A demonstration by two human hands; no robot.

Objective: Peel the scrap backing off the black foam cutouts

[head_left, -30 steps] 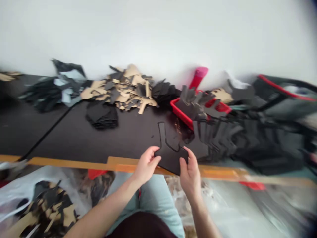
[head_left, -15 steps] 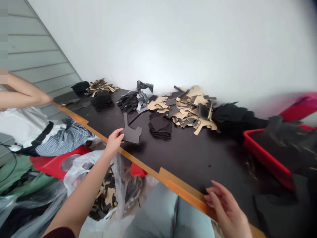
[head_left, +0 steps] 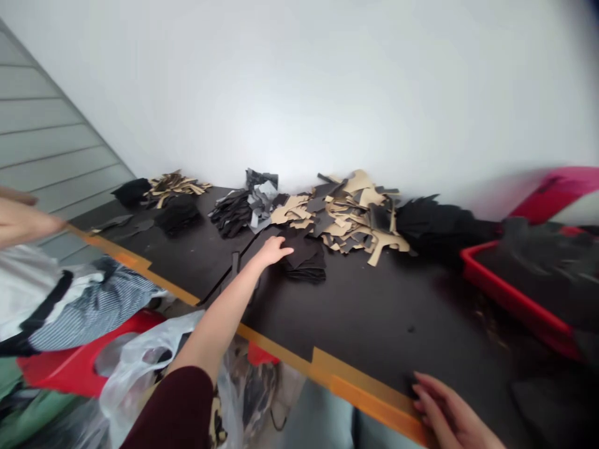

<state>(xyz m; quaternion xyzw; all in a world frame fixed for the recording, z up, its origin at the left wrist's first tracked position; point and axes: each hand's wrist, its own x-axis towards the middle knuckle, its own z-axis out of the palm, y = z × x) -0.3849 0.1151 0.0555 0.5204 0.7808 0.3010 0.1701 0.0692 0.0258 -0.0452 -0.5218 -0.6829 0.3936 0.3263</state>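
Observation:
My left hand [head_left: 275,251] reaches across the table to the left edge of a stack of black cut pieces [head_left: 306,265]. Its thumb and fingers are a little apart, and no piece shows between them. A dark grey cut-out piece [head_left: 235,262] lies on the table, partly covered by my left forearm. At the near edge my right hand [head_left: 452,411] is closed, fingers bent together. Something small and dark shows at its fingertips, too blurred to name.
Behind the stack lies a heap of tan and black scraps [head_left: 360,215]. A red bin [head_left: 515,296] of dark pieces stands on the right. Orange tape [head_left: 374,399] runs along the table edge. A plastic bag [head_left: 135,368] hangs below; another person's arm [head_left: 28,221] is far left.
My left hand has let go of the dark grey piece, which now lies on the table, and has moved right to the black stack. The view has shifted slightly.

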